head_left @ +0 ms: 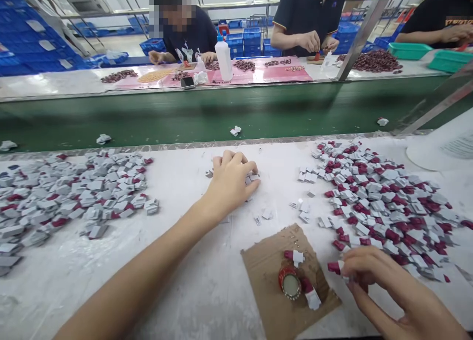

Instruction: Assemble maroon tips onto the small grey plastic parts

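on my feed the brown cardboard [262, 268] lies on the white tabletop [192, 286], and i place everything else by it. just right of the cardboard, my right hand [399, 286] has its grip closed at the fingertips on a maroon-and-white part [335, 267] (maroon end pointing left). beyond the cardboard and a little to its left, my left hand [232, 180] rests palm down with a half-open grip, fingers arched over small grey parts [253, 178] (i can't tell whether any is actually pinched).

on the cardboard sit a round red-rimmed piece [290, 285], an upper two-tone part [294, 257] beyond it and a lower two-tone part [311, 294] against its right side, with tiny metallic bits [295, 241] near the far corner.

beyond the cardboard and to its right spreads a maroon-and-grey heap [391, 207]; well to its left is a mostly grey heap [88, 192] (a few maroon bits mixed in). a few loose pieces [304, 213] lie just past the cardboard's far corner. farther beyond it runs a green belt [221, 116], then a white bottle [223, 59] and three people at work (one [185, 34] behind the bottle, to its left).
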Available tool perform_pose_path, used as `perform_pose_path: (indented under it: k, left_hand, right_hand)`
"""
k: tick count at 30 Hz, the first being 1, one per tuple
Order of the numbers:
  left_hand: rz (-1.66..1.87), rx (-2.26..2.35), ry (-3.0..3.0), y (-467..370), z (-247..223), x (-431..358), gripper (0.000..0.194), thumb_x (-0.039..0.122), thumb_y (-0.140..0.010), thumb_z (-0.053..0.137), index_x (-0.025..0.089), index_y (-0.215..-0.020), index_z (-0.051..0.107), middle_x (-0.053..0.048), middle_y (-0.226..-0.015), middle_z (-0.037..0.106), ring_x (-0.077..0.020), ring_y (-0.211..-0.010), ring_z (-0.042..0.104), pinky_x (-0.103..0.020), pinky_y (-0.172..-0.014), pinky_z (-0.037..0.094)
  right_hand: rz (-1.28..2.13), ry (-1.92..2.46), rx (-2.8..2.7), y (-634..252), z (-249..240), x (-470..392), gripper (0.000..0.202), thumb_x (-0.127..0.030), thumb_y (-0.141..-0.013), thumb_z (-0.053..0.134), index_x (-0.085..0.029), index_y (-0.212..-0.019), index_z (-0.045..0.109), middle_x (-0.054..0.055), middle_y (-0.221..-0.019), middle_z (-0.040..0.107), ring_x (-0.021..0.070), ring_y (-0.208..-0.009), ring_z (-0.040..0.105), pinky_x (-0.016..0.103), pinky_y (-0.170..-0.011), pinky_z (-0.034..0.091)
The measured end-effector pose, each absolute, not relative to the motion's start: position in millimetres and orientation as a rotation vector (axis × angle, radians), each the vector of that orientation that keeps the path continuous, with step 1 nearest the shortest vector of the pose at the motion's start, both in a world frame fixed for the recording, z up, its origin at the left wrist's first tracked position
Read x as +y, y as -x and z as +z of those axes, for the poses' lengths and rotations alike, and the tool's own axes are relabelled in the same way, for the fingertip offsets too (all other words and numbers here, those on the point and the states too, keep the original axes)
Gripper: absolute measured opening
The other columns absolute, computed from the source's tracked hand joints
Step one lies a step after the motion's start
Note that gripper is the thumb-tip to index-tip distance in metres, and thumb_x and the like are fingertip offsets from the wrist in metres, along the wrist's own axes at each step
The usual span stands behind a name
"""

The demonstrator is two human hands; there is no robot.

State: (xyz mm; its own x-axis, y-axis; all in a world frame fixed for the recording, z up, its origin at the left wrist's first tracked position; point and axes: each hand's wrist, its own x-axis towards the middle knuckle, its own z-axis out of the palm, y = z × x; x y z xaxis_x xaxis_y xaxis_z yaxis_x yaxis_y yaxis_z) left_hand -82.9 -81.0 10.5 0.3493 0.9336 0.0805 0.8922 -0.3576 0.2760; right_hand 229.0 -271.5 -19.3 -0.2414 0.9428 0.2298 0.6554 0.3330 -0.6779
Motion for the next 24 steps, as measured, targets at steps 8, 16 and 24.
perform_pose_path:
  k: [8,16,24]
  left_hand:
    - [0.248,1.965,-2.404,88,10,-76,0.022,0.034,-0.105,0.061,0.02,-0.103,0.078,-0.02,-0.114,0.075,-0.0491,-0.127,0.056,-0.063,-0.107,0.042]
    - [0.601,1.759,-2.152,80,23,-86,0.015,0.037,-0.106,0.061,0.024,-0.104,0.068,-0.016,-0.116,0.082,-0.0394,-0.112,0.073,-0.056,-0.098,0.052]
    - [0.744,1.358,-1.569,78,31,-149,0.024,0.042,-0.098,0.081,0.026,-0.111,0.068,-0.008,-0.101,0.083,-0.0295,-0.093,0.083,-0.041,-0.078,0.061]
  right_hand:
    - [0.435,1.439,-1.925,-237,-39,-303,0.014,-0.022,-0.1,0.071,-0.031,-0.109,0.078,0.005,-0.104,0.082,0.0243,-0.088,0.086,0.023,-0.075,0.07]
    - [0.79,1.593,-1.313,-211,-18,-298,0.013,-0.041,-0.1,0.082,-0.03,-0.106,0.086,0.005,-0.102,0.082,0.0229,-0.091,0.083,0.023,-0.078,0.07]
    - [1.159,1.426,-1.167,-181,-11,-297,0.009,-0.039,-0.1,0.085,-0.032,-0.104,0.089,0.006,-0.102,0.084,0.0251,-0.093,0.082,0.03,-0.076,0.069]
